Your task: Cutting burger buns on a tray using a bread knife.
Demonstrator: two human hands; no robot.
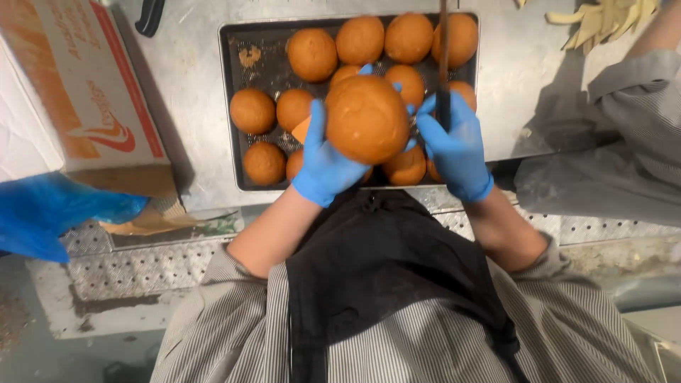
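The blue-gloved left hand [328, 164] cups a round golden-brown bread bun [366, 118] above the dark baking tray [234, 78] on the steel bench [184, 92]. The right hand [455, 147] grips a long knife [444, 64]. The bun looks light, soft and easily crushed, best held gently around its sides.

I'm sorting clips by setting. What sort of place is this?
Probably a commercial kitchen or bakery: a dark baking tray of round buns on a steel counter, blue-gloved hands, the left hand holding a bun, the right hand a knife.

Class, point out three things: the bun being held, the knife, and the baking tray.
bun [366, 119], head view, middle of its top crust
knife [443, 53], head view, on the blade
baking tray [228, 92], head view, left rim
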